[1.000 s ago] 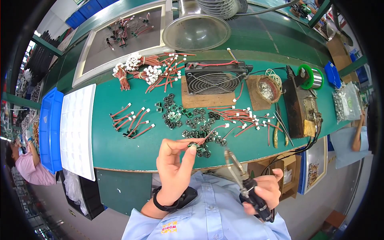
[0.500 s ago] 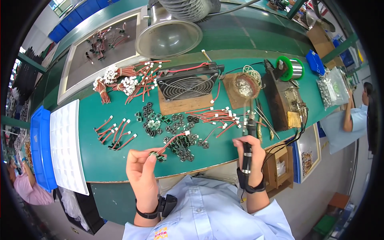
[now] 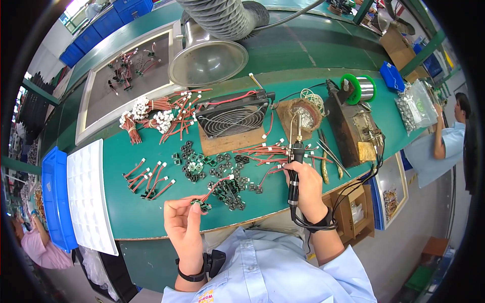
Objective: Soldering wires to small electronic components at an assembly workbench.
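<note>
- The left hand [image 3: 184, 224] has its thumb and fingertips pinched shut on a small green circuit board [image 3: 202, 204] with a red-and-white wire [image 3: 217, 185] trailing up and to the right from it; the board is held just above the near edge of the green bench [image 3: 136, 212].
- The right hand [image 3: 305, 189] is closed in a fist round a black soldering iron [image 3: 294, 174], which stands nearly upright, tip pointing to the far side, its cable looping round the wrist.
- Between the hands, a scatter of small dark circuit boards [image 3: 230, 189] lies on the bench.
- Just beyond the iron's tip, finished red wires with white plugs [image 3: 262, 150] lie in a loose row.
- Left of the boards, a few short wire pieces [image 3: 149, 179] lie near a white tray [image 3: 88, 194], with a blue bin [image 3: 54, 194] at the far left.
- Further off stand a black fan [image 3: 232, 118] on a wooden block, a cleaning pad holder [image 3: 303, 112], and a spool of solder [image 3: 359, 89].
- At the back left, bundles of red wires [image 3: 151, 113] lie beside a metal extraction hood [image 3: 208, 61].
- To the far right, another person's sleeve [image 3: 452, 139] shows.
</note>
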The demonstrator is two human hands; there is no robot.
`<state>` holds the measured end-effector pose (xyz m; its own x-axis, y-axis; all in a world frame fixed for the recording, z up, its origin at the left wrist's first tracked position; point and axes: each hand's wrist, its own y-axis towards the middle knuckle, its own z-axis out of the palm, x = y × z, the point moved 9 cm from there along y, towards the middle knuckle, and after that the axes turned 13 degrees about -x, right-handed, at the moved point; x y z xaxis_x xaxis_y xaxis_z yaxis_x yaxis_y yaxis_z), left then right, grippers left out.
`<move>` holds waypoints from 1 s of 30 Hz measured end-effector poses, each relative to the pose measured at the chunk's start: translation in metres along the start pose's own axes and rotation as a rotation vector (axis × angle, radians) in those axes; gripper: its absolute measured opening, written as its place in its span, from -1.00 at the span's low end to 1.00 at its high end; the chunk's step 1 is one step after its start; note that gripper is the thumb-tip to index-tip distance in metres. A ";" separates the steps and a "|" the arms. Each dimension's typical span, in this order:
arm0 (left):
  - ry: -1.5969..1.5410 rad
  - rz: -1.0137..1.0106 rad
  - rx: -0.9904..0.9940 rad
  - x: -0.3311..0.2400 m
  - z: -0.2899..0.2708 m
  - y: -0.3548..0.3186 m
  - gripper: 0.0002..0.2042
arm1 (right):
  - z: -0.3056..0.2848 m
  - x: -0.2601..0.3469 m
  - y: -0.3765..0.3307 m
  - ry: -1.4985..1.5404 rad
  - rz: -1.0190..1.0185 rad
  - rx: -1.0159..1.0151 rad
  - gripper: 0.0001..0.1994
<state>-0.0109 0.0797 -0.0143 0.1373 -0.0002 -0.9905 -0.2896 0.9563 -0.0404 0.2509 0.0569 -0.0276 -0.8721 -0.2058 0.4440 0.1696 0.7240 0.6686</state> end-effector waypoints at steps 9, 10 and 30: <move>0.120 0.168 0.093 -0.010 0.019 -0.008 -0.91 | -0.031 0.011 0.008 0.389 0.167 -0.360 -0.56; 0.121 0.157 0.135 -0.010 0.023 -0.010 -0.92 | -0.033 0.017 0.011 0.465 0.218 -0.347 -0.55; 0.442 0.436 0.536 -0.033 0.066 -0.043 -0.85 | -0.032 0.086 0.009 0.629 0.199 0.130 -0.58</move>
<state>0.0600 0.0576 0.0285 -0.3016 0.3960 -0.8673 0.2769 0.9069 0.3177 0.1921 0.0248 0.0359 -0.3899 -0.3763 0.8405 0.2080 0.8531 0.4784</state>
